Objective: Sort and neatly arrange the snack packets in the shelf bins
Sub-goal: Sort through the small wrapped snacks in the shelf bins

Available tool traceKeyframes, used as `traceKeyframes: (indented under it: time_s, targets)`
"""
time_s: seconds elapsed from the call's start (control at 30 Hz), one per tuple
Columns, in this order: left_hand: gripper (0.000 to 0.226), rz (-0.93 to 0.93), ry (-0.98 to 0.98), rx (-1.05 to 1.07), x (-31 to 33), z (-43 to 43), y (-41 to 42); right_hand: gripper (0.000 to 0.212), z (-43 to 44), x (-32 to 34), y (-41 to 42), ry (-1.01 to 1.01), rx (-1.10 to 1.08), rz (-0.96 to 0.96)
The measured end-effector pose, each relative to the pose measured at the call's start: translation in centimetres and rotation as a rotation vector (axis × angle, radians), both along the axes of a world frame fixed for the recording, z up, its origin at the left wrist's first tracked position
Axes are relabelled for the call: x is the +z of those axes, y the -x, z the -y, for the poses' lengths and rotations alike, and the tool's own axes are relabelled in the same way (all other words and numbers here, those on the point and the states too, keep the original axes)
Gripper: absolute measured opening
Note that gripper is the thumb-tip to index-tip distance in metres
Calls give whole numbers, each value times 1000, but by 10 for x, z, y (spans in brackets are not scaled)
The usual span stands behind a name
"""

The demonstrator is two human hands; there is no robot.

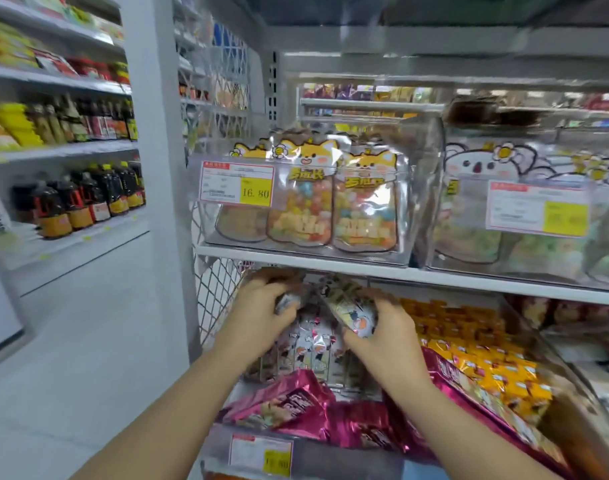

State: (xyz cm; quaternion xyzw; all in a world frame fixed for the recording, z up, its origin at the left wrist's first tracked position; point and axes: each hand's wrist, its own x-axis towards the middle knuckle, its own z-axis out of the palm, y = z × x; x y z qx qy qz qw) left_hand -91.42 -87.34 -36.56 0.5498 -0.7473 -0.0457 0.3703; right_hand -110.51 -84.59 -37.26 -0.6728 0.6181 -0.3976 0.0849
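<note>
Both my hands reach into a clear bin under the white shelf [331, 263]. My left hand [261, 310] grips a silvery snack packet [289, 301] at the bin's back left. My right hand [389, 327] holds another silvery packet with a cartoon print [351, 311], tilted, just right of the first. Below them stands a row of the same silvery packets [313, 348], upright in the bin. Pink foil packets [296, 407] lie in front of that row. Small yellow and orange packets [486, 358] fill the neighbouring bin on the right.
Above the shelf, a clear bin [405, 252] holds cat-shaped candy pouches [365, 202] behind a price tag [237, 183]; a second bin with koala pouches [476, 174] stands right of it. A wire mesh panel [213, 285] closes the left side. Bottles [78, 202] line the aisle shelves left.
</note>
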Motion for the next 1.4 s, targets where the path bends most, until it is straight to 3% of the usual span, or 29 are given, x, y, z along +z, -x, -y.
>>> traceKeyframes:
  time_s: [0.17,0.27,0.37,0.47,0.57,0.7,0.87,1.03,1.2,1.4]
  targets:
    - [34,181,-26,-68,-15,24,13,53,25,-3,-11,-72,-73,-207]
    - [50,303,-42,-38,-27,30,11,73,35,-11,-15,-43,33,-353]
    - [57,416,-63,-26,-35,27,7,88,36,-15,-12,-186,85,-546]
    - [60,479,-132,-49,-40,25,0,88,32,-16,-3,-295,92,-640]
    - [60,581,-85,-34,-41,27,-2,81,32,-15,0,-278,107,-630]
    - [53,533,1,35,-39,32,9,70,43,-13,-8,-203,71,-589]
    - [60,512,-32,111,-40,41,16,61,48,-17,-14,-175,57,-694]
    - [57,486,-31,95,-33,29,10,67,34,-12,-7,-223,106,-654]
    - [40,321,-123,19,-3,-7,11,52,3,7,5,-121,194,-554]
    - [30,126,-41,-82,27,-63,43,39,-50,28,39,-6,259,-433]
